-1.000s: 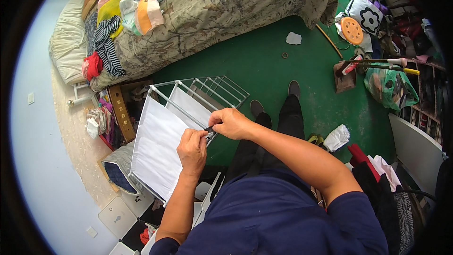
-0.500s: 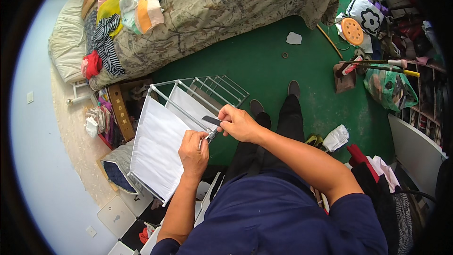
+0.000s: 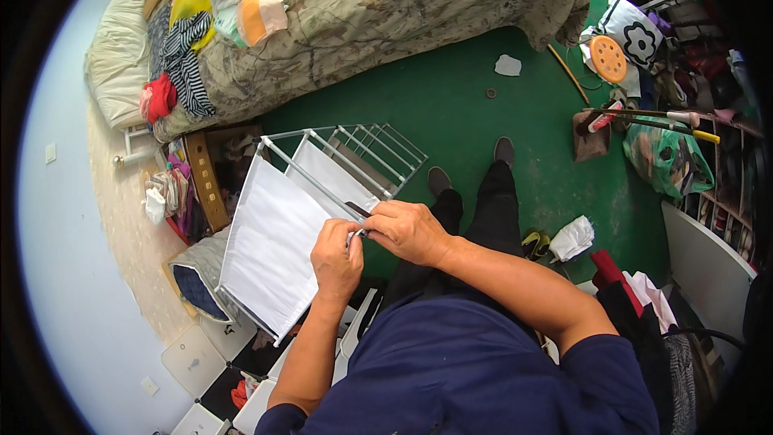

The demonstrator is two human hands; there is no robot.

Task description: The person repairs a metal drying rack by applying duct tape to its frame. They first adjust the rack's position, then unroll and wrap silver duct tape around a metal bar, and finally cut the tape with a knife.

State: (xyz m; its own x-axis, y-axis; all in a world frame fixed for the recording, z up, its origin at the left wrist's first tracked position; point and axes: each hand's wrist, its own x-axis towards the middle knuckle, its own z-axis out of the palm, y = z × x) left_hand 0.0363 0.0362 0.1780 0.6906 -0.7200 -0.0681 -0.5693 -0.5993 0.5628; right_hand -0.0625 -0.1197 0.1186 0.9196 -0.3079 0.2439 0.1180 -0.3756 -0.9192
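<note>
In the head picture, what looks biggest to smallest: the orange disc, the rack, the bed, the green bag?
Largest to smallest, as they look:
1. Bed
2. Rack
3. Green bag
4. Orange disc

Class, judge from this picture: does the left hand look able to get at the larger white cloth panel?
Probably yes: the left hand is close beside the larger white cloth panel, with nothing visible between, though it seems occupied gripping the rack and might first need to let go.
</note>
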